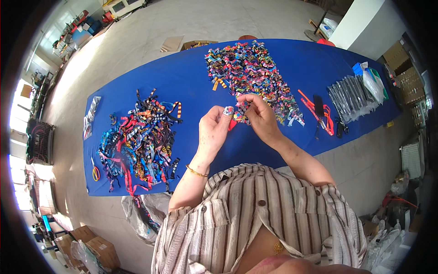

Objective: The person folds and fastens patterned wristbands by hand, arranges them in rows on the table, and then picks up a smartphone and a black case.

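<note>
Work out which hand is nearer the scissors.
Left. The left hand is across the strip pile from the scissors; the right hand is farther to the right.

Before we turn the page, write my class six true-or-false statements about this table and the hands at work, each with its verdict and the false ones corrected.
1. The left hand and the right hand both pinch patterned fabric. True.
2. A gold bangle circles the right wrist. False: the gold bangle circles the left wrist.
3. Yellow-handled scissors lie near the left edge of the table. True.
4. The table's covering is red. False: it is blue.
5. The tangled heap of strips lies left of the multicoloured mat. True.
6. Dark packets are stacked at the table's left end. False: the dark packets lie toward its right end.
</note>
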`<state>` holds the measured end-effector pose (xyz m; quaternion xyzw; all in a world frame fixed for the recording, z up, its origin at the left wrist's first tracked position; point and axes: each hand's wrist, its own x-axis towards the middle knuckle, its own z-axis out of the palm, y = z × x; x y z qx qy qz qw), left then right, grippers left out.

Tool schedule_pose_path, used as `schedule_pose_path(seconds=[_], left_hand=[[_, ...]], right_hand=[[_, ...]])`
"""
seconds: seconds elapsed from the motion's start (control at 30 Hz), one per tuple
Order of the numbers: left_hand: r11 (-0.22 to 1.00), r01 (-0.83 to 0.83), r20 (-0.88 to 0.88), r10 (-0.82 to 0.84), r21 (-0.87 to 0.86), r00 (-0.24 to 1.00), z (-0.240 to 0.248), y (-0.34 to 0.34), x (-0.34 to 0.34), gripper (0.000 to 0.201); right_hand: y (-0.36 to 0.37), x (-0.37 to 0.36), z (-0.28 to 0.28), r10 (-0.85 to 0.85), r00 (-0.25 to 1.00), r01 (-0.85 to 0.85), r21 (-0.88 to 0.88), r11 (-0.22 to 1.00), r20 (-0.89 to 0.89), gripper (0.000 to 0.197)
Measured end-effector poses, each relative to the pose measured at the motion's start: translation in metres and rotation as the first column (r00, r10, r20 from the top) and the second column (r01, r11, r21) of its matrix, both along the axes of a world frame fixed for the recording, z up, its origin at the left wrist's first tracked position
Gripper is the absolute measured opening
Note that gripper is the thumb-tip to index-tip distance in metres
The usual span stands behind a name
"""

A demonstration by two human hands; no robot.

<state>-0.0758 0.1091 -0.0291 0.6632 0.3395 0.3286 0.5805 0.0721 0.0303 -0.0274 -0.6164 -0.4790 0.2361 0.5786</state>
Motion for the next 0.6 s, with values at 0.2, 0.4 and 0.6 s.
schedule_pose_path(seconds=[0.2,0.4,0.6], left_hand=[[0.892,0.209,0.281,-0.097,-0.401,0.955,-0.006,0.005,-0.001,0.028],[0.876,0.189,0.347,-0.026,-0.444,0.938,-0.014,0.0,0.003,0.031],[0.869,0.187,0.428,0.031,-0.458,0.903,-0.016,-0.004,0.009,0.03]], right_hand=[[0.0,-0.008,0.0,0.003,0.999,0.0,0.054,0.999,-0.048,0.018],[0.001,-0.005,-0.007,0.008,0.989,-0.012,-0.03,0.999,-0.149,0.018],[-0.001,-0.011,-0.001,0.006,0.895,-0.051,-0.089,0.995,-0.447,0.026]])
